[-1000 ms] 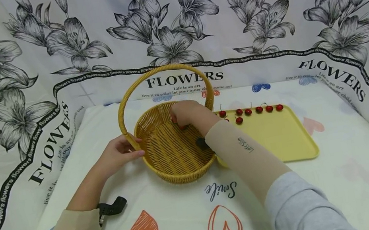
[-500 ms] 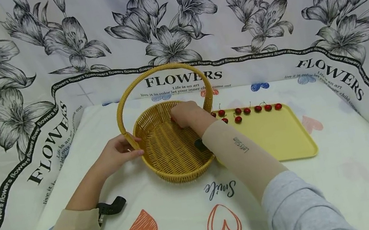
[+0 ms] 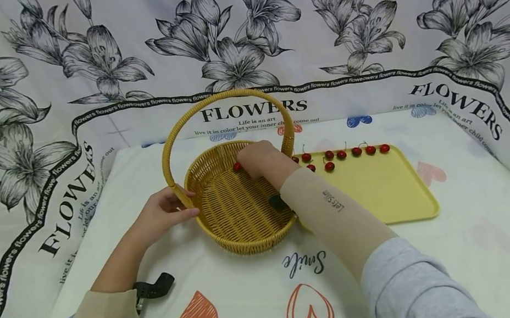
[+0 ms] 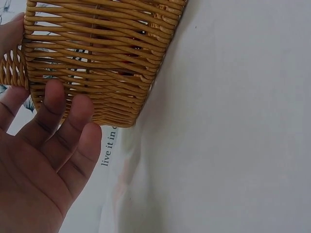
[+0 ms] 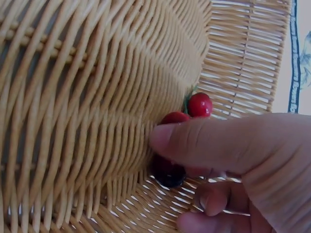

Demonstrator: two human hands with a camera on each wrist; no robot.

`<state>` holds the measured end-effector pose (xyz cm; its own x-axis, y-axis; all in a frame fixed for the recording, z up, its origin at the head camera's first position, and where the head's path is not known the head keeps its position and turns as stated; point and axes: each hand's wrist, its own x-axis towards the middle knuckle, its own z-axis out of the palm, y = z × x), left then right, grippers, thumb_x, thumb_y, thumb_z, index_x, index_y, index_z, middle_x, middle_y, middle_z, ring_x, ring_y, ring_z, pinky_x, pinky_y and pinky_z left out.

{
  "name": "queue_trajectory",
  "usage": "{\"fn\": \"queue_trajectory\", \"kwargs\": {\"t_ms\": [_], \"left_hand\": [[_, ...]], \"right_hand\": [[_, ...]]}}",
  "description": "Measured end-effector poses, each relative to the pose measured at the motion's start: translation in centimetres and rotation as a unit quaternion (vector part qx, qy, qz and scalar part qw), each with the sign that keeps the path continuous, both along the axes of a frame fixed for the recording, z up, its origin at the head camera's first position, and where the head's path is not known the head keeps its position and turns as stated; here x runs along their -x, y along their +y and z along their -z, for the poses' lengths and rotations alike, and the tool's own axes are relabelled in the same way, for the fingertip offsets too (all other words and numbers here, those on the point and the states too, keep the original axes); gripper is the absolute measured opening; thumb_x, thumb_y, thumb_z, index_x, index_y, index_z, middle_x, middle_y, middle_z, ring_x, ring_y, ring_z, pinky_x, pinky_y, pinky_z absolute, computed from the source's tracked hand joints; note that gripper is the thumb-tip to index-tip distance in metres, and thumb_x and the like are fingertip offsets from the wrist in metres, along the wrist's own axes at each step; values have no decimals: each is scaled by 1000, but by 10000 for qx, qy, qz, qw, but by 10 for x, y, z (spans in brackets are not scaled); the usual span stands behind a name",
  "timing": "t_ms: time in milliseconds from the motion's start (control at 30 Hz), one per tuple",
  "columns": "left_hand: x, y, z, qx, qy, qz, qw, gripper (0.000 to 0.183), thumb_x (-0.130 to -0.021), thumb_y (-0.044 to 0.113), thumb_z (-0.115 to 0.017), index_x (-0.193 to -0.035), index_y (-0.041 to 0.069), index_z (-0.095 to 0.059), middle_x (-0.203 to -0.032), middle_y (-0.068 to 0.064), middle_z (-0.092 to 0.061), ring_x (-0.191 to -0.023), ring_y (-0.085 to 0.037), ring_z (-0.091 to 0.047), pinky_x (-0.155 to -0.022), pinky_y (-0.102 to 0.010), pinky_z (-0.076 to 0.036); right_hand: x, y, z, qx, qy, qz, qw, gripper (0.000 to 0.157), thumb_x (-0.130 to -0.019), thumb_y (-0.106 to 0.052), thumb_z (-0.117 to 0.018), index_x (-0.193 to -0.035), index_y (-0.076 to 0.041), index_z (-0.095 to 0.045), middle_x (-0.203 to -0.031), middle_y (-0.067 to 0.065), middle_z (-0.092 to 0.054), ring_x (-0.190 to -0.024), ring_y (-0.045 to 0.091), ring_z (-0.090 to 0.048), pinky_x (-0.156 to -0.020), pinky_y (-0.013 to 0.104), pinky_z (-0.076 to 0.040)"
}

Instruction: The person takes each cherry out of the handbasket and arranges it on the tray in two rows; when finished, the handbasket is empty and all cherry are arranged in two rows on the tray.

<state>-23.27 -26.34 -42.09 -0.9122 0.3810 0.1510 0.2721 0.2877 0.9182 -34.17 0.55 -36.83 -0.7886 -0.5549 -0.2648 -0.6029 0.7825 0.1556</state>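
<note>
A round woven wicker basket [image 3: 235,212] with a tall arched handle [image 3: 237,93] stands on the cloth. My left hand [image 3: 160,215] grips the base of the handle at the left rim, thumb and index finger round it; the other fingers lie near the outer wall [image 4: 97,68]. My right hand [image 3: 261,160] is down inside the basket at its far side. In the right wrist view its thumb lies across red cherries [image 5: 167,174], seemingly pinching one, though the contact is partly hidden. Another cherry [image 5: 199,104] with a green stem lies just beyond the thumb.
Right of the basket is a yellow tray [image 3: 381,194], partly behind the right forearm. Several stemmed cherries [image 3: 357,152] lie along its far edge, with another cherry [image 3: 329,166] nearer. White printed cloth [image 3: 236,295] covers the table; a floral curtain [image 3: 234,29] hangs behind.
Inside the basket, my right hand has shifted slightly, and a red cherry now shows more clearly at its left side. My left hand stays on the handle base.
</note>
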Motion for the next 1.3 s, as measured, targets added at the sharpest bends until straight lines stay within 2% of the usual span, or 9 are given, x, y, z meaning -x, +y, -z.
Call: {"fn": "queue_trajectory", "kwargs": {"t_ms": [133,300,400,533,667,833,1000,1133,1300], "left_hand": [[0,1,-1,6,-36,-36,10000,32,-91,2,-77,-119,-7,-65,-113,-18,-64,-94,-21,-66,-79,-26,-56],[0,1,-2,-28,-64,-19,10000,33,-90,0,-77,-120,-8,-64,-113,-23,-63,-94,-20,-67,-78,-26,-56],[0,1,-3,-8,-37,-13,10000,33,-90,0,-77,-119,-9,-64,-113,-24,-63,-93,-20,-66,-77,-26,-56],[1,1,-4,51,-21,-54,10000,33,-90,1,-77,-119,-8,-64,-112,-22,-64,-93,-19,-66,-77,-26,-55],[0,1,-4,85,-50,-65,9999,33,-91,2,-77,-120,-7,-64,-112,-22,-64,-93,-21,-66,-77,-26,-55],[-1,1,-1,54,-19,-37,10000,32,-91,1,-77,-120,-7,-64,-111,-23,-63,-93,-25,-65,-75,-26,-55],[0,3,0,21,-54,-17,10000,33,-90,1,-77,-120,-7,-64,-111,-21,-64,-93,-24,-66,-74,-26,-55],[1,5,1,28,-63,-17,10000,34,-90,3,-78,-120,-7,-64,-111,-20,-64,-92,-23,-66,-74,-27,-56],[0,4,1,84,13,-139,9999,36,-90,2,-78,-120,-10,-62,-112,-23,-63,-89,-19,-66,-72,-26,-55]], "right_hand": [[0,0,1,-10,-69,9,10000,14,-99,-5,-58,-89,-15,-62,-86,2,-61,-72,18,-48,-62,33,-39],[-3,0,-6,592,-566,60,9966,17,-95,-13,-68,-79,-16,-65,-69,-3,-52,-66,15,-39,-61,32,-34],[-10,0,-18,1061,-835,-56,9908,4,-91,-20,-80,-88,-19,-77,-77,-9,-61,-70,10,-48,-65,30,-43],[-24,3,-39,1518,-957,-189,9836,18,-88,-24,-85,-103,-20,-76,-97,-8,-67,-88,12,-60,-78,33,-52],[-43,14,-58,2056,-888,-298,9741,19,-88,-26,-84,-101,-21,-71,-92,-3,-65,-86,17,-58,-75,34,-49],[-66,45,-61,3102,-1029,-205,9449,18,-90,-26,-83,-99,-22,-68,-84,2,-58,-81,17,-53,-69,33,-44],[-82,90,-45,4018,-1313,439,9052,23,-89,-27,-84,-102,-21,-67,-86,3,-60,-81,20,-54,-67,36,-46],[-85,128,-36,4481,-1533,865,8765,23,-89,-23,-83,-104,-19,-67,-90,6,-60,-82,24,-54,-67,37,-46],[-79,171,-38,4951,-1739,985,8455,22,-90,-15,-81,-106,-11,-66,-94,11,-59,-80,27,-56,-68,35,-48]]}}
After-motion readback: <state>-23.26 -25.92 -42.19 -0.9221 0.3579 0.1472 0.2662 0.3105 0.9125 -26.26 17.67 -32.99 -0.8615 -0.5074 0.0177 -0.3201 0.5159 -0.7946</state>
